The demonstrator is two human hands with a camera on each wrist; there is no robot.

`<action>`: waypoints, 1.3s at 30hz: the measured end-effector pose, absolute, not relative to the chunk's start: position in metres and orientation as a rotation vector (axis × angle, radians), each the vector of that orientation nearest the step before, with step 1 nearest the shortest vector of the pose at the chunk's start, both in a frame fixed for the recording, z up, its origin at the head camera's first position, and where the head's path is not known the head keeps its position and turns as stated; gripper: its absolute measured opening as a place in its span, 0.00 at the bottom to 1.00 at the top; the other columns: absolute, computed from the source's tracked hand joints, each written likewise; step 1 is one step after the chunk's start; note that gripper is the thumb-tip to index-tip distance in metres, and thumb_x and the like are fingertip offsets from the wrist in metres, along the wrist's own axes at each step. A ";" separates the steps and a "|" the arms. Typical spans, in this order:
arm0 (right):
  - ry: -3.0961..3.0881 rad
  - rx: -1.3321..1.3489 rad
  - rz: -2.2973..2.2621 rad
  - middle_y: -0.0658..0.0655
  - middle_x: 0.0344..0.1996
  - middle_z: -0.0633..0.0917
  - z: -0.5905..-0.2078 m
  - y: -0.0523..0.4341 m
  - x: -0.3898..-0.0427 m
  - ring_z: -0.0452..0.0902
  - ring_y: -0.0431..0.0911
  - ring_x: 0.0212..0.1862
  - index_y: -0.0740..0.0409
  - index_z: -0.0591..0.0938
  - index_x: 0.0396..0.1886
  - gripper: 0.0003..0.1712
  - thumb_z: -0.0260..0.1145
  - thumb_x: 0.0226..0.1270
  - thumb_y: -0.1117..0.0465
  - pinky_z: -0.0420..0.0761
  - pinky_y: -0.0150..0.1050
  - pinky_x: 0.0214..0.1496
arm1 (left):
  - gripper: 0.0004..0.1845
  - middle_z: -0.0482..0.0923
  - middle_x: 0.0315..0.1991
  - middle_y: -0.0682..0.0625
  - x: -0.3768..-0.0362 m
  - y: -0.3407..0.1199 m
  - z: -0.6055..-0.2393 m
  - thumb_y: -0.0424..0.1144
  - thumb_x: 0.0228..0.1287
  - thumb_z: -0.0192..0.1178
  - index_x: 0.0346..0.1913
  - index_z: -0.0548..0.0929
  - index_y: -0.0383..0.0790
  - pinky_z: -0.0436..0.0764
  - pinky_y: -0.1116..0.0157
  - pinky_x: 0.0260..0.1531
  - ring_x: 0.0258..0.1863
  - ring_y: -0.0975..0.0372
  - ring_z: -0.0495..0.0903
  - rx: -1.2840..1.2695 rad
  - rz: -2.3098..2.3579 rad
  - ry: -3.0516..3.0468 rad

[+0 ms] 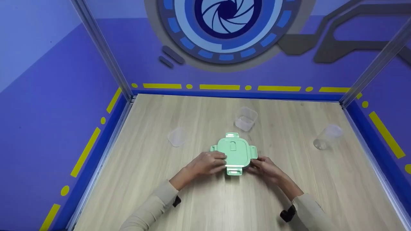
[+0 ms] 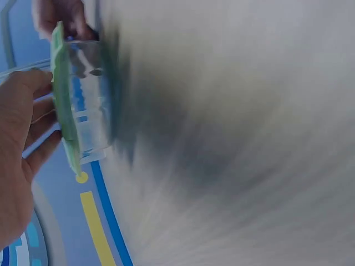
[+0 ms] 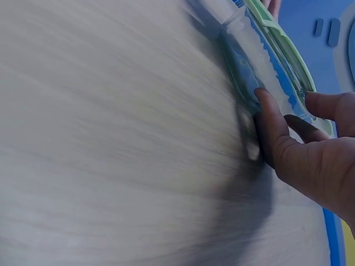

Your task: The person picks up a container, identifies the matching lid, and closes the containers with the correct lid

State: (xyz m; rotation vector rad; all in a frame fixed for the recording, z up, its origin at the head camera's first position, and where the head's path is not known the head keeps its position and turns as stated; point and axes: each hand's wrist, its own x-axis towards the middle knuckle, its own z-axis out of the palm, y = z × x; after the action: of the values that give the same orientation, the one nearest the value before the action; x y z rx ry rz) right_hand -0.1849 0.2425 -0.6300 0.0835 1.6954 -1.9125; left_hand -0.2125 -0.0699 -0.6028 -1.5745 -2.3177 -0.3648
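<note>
A clear container with a mint-green clip lid (image 1: pixel 234 150) stands at the middle of the wooden table (image 1: pixel 192 202). My left hand (image 1: pixel 208 163) holds its left front edge, fingers curled onto the lid. My right hand (image 1: pixel 263 166) grips the right front corner. In the left wrist view the lid (image 2: pixel 61 105) sits edge-on over the clear wall (image 2: pixel 91 100), with my left hand's fingers (image 2: pixel 33 119) against the lid. Seen from the right wrist, my thumb (image 3: pixel 272 127) presses the clear wall (image 3: pixel 260 72) while the other fingers reach over the lid's rim.
A small clear square tub (image 1: pixel 246 118) stands just behind the container. A second small clear tub (image 1: pixel 177 137) sits to the left, and a clear cup (image 1: pixel 327 136) lies on its side at the right. Metal posts and blue walls enclose the table on three sides.
</note>
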 end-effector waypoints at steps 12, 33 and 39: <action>1.631 0.065 -1.933 0.66 0.72 0.72 -0.631 0.243 -0.182 0.81 0.42 0.63 0.74 0.54 0.79 0.35 0.53 0.82 0.63 0.77 0.41 0.69 | 0.52 0.49 0.83 0.40 -0.236 -0.060 -0.583 0.59 0.56 0.75 0.78 0.65 0.40 0.58 0.54 0.79 0.83 0.50 0.50 -1.297 -0.764 -3.098; 1.671 0.034 -1.873 0.59 0.69 0.75 -0.629 0.245 -0.188 0.80 0.41 0.63 0.69 0.54 0.80 0.36 0.54 0.81 0.61 0.79 0.40 0.67 | 0.27 0.62 0.79 0.46 -0.238 -0.030 -0.575 0.56 0.77 0.53 0.75 0.71 0.55 0.65 0.58 0.77 0.80 0.52 0.60 -1.555 -0.171 -2.911; 1.671 0.053 -1.871 0.63 0.71 0.73 -0.629 0.242 -0.189 0.81 0.42 0.62 0.69 0.53 0.80 0.37 0.55 0.80 0.62 0.80 0.40 0.66 | 0.28 0.56 0.81 0.48 -0.239 -0.030 -0.575 0.55 0.78 0.51 0.77 0.67 0.58 0.59 0.54 0.79 0.82 0.52 0.53 -1.612 -0.171 -2.957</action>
State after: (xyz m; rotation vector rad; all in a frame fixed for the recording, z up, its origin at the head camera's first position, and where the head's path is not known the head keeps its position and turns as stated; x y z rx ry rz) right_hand -0.1888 0.2420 -0.6285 0.0527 1.6707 -1.8709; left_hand -0.2385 -0.0298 -0.5749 -1.6121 -2.9565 -0.1706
